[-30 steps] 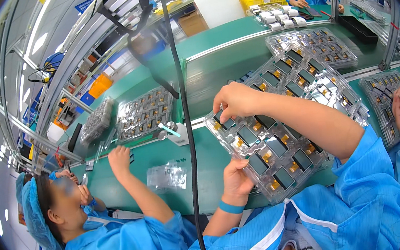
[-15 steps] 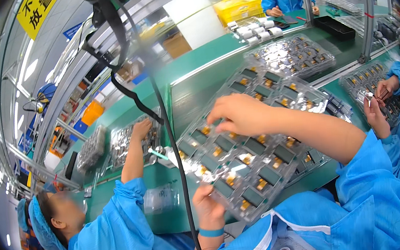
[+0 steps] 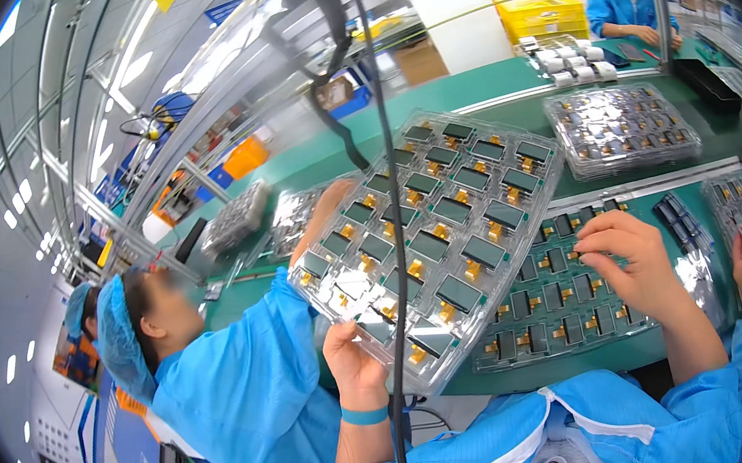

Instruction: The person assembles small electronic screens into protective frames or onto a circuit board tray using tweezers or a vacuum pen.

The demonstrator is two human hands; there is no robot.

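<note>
My left hand (image 3: 356, 363) grips the near left corner of a clear plastic tray (image 3: 318, 285), raised and tilted above the bench. Rows of small display modules (image 3: 453, 210) with dark screens and orange flex tails fill its pockets. My right hand (image 3: 639, 267) hovers over a second clear tray (image 3: 545, 356) of like modules, lying flat on the green bench. Its thumb and forefinger tips come close together in a pinch; anything between them is too small to make out. The lifted tray covers the left part of the lower one.
A stack of filled clear trays (image 3: 620, 125) stands behind, with white rolls (image 3: 576, 62) and a black box (image 3: 707, 85) farther back. Co-workers sit at left, right and across the bench. A black cable (image 3: 385, 138) hangs in front of the lifted tray.
The view has swung left. My left hand has raised and tilted the tray, uncovering the lower one. My right hand has moved from above the held tray rightward over the lower tray.
</note>
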